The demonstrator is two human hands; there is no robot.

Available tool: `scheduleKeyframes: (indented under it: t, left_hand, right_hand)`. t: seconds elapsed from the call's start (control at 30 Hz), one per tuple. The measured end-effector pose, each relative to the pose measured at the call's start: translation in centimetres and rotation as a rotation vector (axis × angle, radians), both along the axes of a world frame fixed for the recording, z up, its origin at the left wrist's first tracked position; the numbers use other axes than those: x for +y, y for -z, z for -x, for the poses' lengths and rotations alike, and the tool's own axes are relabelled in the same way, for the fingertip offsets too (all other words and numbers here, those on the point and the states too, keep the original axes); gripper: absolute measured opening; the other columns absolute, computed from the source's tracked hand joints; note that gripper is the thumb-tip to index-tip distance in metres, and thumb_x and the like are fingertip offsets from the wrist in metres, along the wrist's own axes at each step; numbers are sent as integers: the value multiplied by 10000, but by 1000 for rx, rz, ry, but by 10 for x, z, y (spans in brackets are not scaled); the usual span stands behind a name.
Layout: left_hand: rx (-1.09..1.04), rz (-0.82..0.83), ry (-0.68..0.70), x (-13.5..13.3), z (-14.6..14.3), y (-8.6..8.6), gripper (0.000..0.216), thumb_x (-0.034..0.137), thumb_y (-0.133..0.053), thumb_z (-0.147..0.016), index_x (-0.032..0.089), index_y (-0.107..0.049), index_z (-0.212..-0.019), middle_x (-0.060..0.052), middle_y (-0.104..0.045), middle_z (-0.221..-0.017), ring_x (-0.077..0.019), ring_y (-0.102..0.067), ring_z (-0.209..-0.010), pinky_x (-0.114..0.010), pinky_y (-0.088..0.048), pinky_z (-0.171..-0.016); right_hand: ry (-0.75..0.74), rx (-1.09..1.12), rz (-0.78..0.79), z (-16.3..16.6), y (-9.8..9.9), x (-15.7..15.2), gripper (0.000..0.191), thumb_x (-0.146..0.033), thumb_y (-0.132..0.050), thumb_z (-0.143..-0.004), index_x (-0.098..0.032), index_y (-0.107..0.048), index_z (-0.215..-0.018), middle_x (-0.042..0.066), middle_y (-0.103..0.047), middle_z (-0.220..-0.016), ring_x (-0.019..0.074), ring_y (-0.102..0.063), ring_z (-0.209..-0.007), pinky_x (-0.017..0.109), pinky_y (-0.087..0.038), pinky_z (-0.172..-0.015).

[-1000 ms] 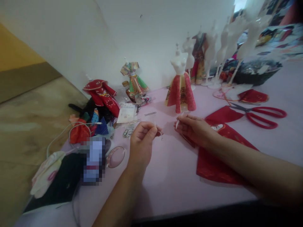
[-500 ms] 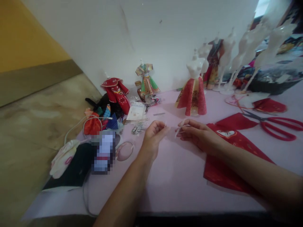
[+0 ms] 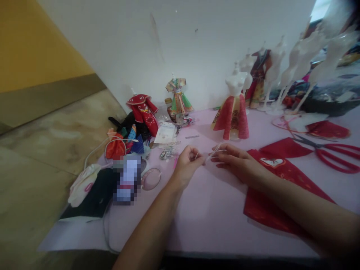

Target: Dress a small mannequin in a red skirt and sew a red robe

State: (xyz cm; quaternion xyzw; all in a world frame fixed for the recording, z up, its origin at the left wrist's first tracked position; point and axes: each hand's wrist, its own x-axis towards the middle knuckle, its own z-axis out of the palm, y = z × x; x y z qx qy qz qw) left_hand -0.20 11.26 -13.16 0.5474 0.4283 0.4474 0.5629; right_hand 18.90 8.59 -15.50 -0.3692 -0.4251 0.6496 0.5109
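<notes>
My left hand [image 3: 188,165] is pinched shut over the pink table [image 3: 202,210], its fingertips on one end of a thin white strip [image 3: 213,151]. My right hand [image 3: 237,161] meets it from the right, fingers closed on the strip's other end. The two hands almost touch. Under my right forearm lies a red fabric piece [image 3: 277,195] with a white heart patch. A small mannequin in a red and gold skirt [image 3: 233,112] stands just behind my hands.
Red-handled scissors [image 3: 334,152] lie at the right. More white mannequins [image 3: 292,71] line the back wall. A red doll garment [image 3: 143,112], a green one [image 3: 177,99], fabric scraps, a white cable and a pink round case [image 3: 151,179] crowd the left.
My hands have drawn closer together, the left fingertips now meeting the strip held by the right. The camera has swung a little left and down.
</notes>
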Motion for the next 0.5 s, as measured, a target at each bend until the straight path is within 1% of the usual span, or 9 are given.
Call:
scheduleKeyframes:
  t: [0.17, 0.27, 0.37, 0.43, 0.5]
  left_hand:
    - [32, 20, -5, 3, 4, -5, 322, 241, -760, -703, 192, -463, -819, 43, -608, -749, -90, -585, -683, -238, -430, -696]
    - [36, 40, 47, 2, 3, -3, 342, 250, -768, -696, 193, -461, -834, 39, -619, -751, -94, -590, -683, -241, -422, -692]
    - [43, 39, 72, 2, 2, -2, 317, 228, -745, -694, 193, -459, -826, 51, -604, -707, -94, -584, -656, -243, -419, -684]
    - [58, 29, 52, 4, 5, -4, 299, 206, -732, -680, 191, -467, -819, 54, -600, -698, -89, -575, -648, -237, -416, -680]
    - [74, 20, 12, 7, 10, -8, 293, 184, -721, -664, 192, -474, -820, 58, -599, -695, -85, -568, -639, -229, -408, -666]
  right_hand:
    - [-25, 9, -14, 1, -1, -2, 268, -328, -734, -828, -280, -671, -1084, 21, -705, -1091, 181, -660, -1055, 307, -498, -878]
    - [-48, 24, -47, 1, -3, -3, 264, -302, -716, -844, -277, -655, -1099, 21, -698, -1130, 177, -665, -1062, 307, -502, -878]
    - [-61, 10, -64, 2, -3, -3, 292, -325, -716, -839, -278, -647, -1119, 29, -704, -1132, 189, -672, -1061, 325, -510, -878]
    - [-48, -56, -79, 3, -2, -4, 298, -356, -713, -834, -275, -658, -1115, 43, -698, -1176, 210, -670, -1076, 355, -517, -890]
    - [15, -201, -131, 3, -1, -4, 277, -360, -711, -825, -268, -686, -1085, 59, -689, -1220, 231, -667, -1077, 397, -516, -922]
